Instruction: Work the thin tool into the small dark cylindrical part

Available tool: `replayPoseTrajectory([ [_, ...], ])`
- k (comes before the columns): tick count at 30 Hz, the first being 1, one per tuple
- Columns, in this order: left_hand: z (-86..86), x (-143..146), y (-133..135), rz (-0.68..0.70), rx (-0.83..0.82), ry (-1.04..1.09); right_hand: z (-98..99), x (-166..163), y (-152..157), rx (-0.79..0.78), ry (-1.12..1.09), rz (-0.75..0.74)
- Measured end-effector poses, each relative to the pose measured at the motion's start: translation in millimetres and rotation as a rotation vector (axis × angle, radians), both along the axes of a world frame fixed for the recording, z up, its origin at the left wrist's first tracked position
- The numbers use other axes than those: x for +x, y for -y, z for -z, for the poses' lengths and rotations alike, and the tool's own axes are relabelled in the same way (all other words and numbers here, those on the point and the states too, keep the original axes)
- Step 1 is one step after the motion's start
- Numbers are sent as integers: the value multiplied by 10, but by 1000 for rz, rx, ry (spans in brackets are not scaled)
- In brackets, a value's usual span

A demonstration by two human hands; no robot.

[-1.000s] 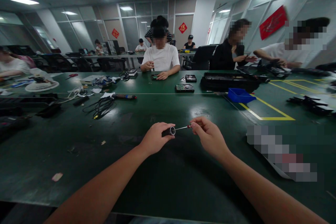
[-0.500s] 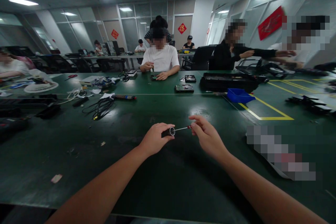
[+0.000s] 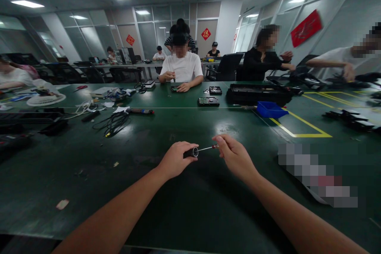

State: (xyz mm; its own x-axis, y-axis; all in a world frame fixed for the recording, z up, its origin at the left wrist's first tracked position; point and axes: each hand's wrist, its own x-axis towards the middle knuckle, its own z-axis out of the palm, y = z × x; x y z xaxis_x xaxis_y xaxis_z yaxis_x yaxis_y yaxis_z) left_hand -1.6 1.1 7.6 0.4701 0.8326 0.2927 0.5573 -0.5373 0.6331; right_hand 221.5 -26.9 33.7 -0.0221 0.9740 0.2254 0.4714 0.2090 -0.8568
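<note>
My left hand [image 3: 176, 159] is wrapped round a short black cylinder [image 3: 189, 153] whose open end, with a pale metallic rim, faces right. In my right hand [image 3: 233, 154] is a small screwdriver [image 3: 215, 147] with a dark red handle, gripped between thumb and fingers. Its thin silver shaft points left and reaches the cylinder's open end; where the tip sits inside is hidden. Both hands are held just above the green table [image 3: 178, 222].
Across the table a person in a white shirt [image 3: 183, 67] works at a small board. Hard drives [image 3: 208, 102], a black housing [image 3: 258, 94], a blue bin [image 3: 271, 109] and a black cable [image 3: 114, 121] lie beyond my hands. A blurred pale packet [image 3: 315, 174] lies right.
My right thumb and fingers have shifted on the screwdriver handle, the fingers now curled in closer. The left hand holds the cylinder almost still. Two people at right have moved their arms.
</note>
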Motion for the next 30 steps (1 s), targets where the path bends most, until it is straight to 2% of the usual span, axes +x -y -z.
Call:
replayPoseTrajectory([
  [3, 6, 0, -1, 11, 5, 3, 13, -8, 2, 20, -39, 25],
  [7, 6, 2, -1, 9, 5, 2, 68, -38, -27, 37, -265, 36],
  [11, -3, 8, 4, -5, 23, 6, 95, -69, -90, -110, -623, 30],
  [14, -14, 4, -1, 17, 66, 0, 105, -56, -146, -294, -860, 59],
  [16, -22, -7, -10, 17, 74, -18, 114, -34, -179, -417, -944, 78],
  [18, -25, -22, -20, 5, 59, -38, 124, -14, -203, -425, -959, 111],
  [22, -23, -40, -31, 3, 42, -59, 143, 4, -212, -248, -863, 143],
  [30, -30, -6, -14, -12, 17, -83, 152, 3, -166, -8, -456, 75],
])
